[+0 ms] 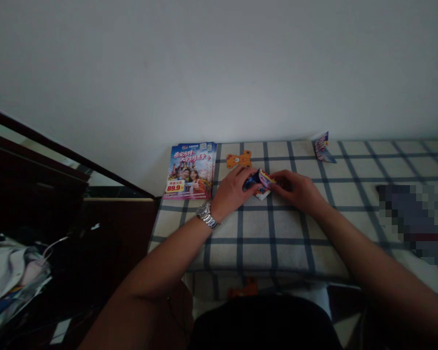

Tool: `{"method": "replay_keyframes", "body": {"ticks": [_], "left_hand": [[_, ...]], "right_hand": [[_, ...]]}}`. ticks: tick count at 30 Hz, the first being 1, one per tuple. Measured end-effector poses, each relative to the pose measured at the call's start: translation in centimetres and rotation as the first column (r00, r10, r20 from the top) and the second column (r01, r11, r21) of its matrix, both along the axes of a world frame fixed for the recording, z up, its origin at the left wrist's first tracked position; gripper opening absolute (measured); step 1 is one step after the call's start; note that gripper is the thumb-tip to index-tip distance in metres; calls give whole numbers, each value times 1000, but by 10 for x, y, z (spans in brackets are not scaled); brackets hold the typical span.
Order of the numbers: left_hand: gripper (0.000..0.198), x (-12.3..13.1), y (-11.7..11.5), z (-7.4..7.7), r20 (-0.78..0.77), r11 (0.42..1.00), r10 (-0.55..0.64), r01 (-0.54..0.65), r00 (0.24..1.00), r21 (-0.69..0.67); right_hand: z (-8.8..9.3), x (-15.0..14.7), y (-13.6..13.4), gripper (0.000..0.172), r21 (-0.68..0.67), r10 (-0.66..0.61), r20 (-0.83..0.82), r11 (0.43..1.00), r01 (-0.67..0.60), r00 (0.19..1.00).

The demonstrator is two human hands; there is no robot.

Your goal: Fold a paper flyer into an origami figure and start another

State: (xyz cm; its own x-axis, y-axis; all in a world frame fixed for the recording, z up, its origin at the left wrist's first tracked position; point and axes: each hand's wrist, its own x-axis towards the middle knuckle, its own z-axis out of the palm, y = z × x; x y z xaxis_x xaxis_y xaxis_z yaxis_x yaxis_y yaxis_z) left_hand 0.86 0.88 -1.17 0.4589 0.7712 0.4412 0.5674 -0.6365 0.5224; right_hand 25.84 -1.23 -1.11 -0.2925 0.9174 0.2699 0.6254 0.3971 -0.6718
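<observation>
Gripping a folded leaflet [265, 180], left hand [236, 188] (silver watch [207, 215] behind it), right hand [298, 189].

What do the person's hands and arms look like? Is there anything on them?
The left hand has no glove, and a silvery watch with a shiny link band sits on its wrist. The right hand has no glove either, and no watch shows there. No sleeves show on either forearm.

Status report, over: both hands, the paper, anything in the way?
Left hand and right hand both holding multicoloured glossy folded paper. Blue-pink rectangular paper flyers stacked left of hands. No obstruction visible.
</observation>
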Motion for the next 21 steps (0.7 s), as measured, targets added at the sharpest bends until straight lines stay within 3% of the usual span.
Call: {"method": "replay_keyframes", "body": {"ticks": [12, 21], "left_hand": [[32, 5, 1, -1, 44, 1000, 8, -8, 999, 0], [24, 5, 0, 2, 64, 999, 13, -12, 998, -29]], "right_hand": [[1, -3, -1, 31, 7, 14, 0, 1000, -14, 1000], [1, -7, 0, 38, 117, 38, -45, 993, -32, 998]]}}
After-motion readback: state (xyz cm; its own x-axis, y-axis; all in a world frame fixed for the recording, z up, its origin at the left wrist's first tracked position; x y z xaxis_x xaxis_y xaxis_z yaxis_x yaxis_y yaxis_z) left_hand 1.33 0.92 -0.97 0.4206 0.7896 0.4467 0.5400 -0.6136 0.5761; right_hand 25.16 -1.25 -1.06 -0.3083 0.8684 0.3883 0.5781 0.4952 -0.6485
